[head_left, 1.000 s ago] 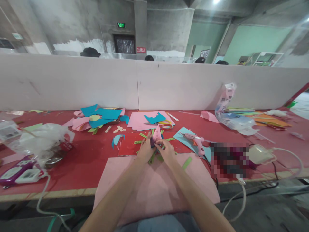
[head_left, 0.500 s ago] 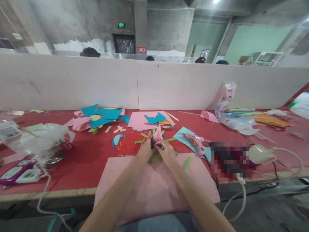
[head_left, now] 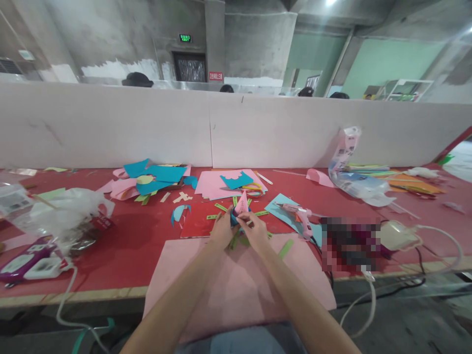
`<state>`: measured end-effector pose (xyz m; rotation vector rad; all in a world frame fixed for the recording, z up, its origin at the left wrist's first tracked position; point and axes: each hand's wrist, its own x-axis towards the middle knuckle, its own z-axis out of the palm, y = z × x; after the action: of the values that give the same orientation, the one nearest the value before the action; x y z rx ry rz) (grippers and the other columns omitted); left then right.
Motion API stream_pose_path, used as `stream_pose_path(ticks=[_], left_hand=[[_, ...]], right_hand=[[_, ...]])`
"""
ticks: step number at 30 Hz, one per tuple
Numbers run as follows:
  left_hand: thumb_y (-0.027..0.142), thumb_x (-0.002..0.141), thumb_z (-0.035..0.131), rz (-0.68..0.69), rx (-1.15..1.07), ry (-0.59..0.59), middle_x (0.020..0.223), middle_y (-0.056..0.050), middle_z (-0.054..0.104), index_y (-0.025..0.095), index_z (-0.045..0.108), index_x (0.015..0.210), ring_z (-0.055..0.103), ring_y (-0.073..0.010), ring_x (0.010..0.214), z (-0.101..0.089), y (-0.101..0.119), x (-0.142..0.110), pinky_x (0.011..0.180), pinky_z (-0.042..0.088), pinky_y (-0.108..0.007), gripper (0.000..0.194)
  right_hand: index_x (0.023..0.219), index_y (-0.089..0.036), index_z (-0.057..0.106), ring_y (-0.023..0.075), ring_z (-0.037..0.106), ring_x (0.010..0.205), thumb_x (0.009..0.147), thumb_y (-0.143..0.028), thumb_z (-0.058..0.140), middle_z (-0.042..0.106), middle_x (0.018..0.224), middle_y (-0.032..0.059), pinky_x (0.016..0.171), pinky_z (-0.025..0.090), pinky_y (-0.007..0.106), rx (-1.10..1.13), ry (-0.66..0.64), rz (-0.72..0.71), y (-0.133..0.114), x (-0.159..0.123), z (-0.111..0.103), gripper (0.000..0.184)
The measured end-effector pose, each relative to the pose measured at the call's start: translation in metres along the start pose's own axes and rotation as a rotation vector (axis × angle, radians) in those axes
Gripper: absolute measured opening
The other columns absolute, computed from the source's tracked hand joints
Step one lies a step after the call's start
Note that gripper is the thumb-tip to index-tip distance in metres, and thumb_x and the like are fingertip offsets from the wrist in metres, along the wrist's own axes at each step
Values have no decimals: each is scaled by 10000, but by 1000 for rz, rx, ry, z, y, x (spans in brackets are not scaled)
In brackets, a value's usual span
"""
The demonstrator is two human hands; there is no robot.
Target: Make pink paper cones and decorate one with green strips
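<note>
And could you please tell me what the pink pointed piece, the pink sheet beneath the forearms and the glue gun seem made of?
Pink pointed piece: probably matte paper or card; crisp, thin edges.
Pink sheet: matte, perhaps paper, felt or foam; even, shineless surface.
Glue gun: likely smooth plastic; evenly pink body.

blue band (head_left: 233, 218) | more visible now | pink cone's (head_left: 242, 203) base
</note>
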<state>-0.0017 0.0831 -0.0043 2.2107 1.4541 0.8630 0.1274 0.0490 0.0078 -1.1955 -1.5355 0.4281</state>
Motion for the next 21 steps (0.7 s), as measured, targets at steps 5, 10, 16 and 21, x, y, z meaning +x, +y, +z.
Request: stream_pose_path(ticks=[5, 10, 16, 21], left_hand=[[355, 789, 534, 3, -3, 29, 1058, -110, 618, 153, 399, 1290, 531, -244, 1051, 0, -6, 4, 942, 372, -367, 557], [261, 770, 557, 33, 18, 12, 1096, -116, 605, 145, 437, 1262, 548, -236, 1020, -1, -8, 6, 956, 360, -363, 520], [293, 759, 565, 48, 36, -8, 1141, -112, 594, 160, 428, 1275, 544, -250, 1034, -2, -3, 4, 1014, 292, -403, 550], [272, 802, 500, 46, 19, -28, 1178, -108, 576, 169, 396, 1298, 518, -238, 1090, 0, -5, 3, 1022, 284, -398, 516]], right_hand=[[826, -211, 613, 142, 599, 739, 805, -384, 499, 658, 824, 17, 631, 442, 237, -18, 8, 14, 3, 1, 0, 208], [875, -207, 602, 158, 621, 789, 786, -365, 524, 670, 867, 29, 654, 462, 249, 32, -35, -2, 6, 0, 3, 196], [893, -219, 600, 156, 630, 777, 796, -348, 496, 673, 861, 16, 641, 468, 253, 18, -47, -7, 12, 0, 6, 192], [912, -215, 606, 160, 626, 770, 804, -355, 484, 666, 868, 30, 667, 481, 263, 46, -76, 5, 14, 0, 6, 214]])
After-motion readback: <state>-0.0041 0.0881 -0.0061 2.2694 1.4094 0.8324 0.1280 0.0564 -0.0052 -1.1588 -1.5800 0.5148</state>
